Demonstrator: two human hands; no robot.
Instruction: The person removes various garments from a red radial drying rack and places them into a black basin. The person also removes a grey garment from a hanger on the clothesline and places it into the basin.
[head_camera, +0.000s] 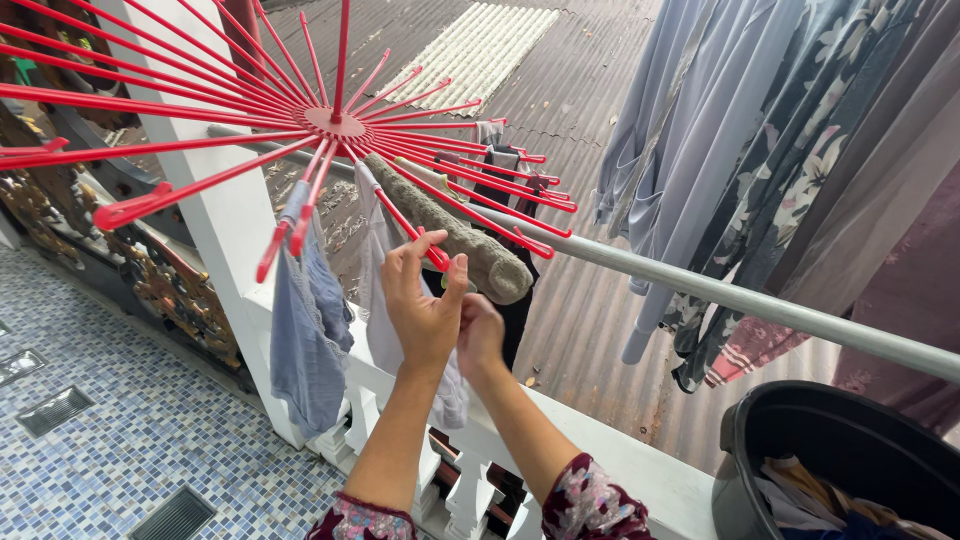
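The red drying rack is glossy, smooth plastic. Beneath its spokes hang a soft, matt blue-grey cloth and a thin white cloth, which the hands pinch; beside them lies a nubbly brown sock. Right of the rack runs a smooth metal rail, above a matt black plastic tub. Below the rack lies glazed mosaic floor.

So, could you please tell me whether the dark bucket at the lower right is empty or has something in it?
Not empty: crumpled cloth, pale and tan, lies inside the dark bucket. How full it is cannot be told, since the frame cuts it off.
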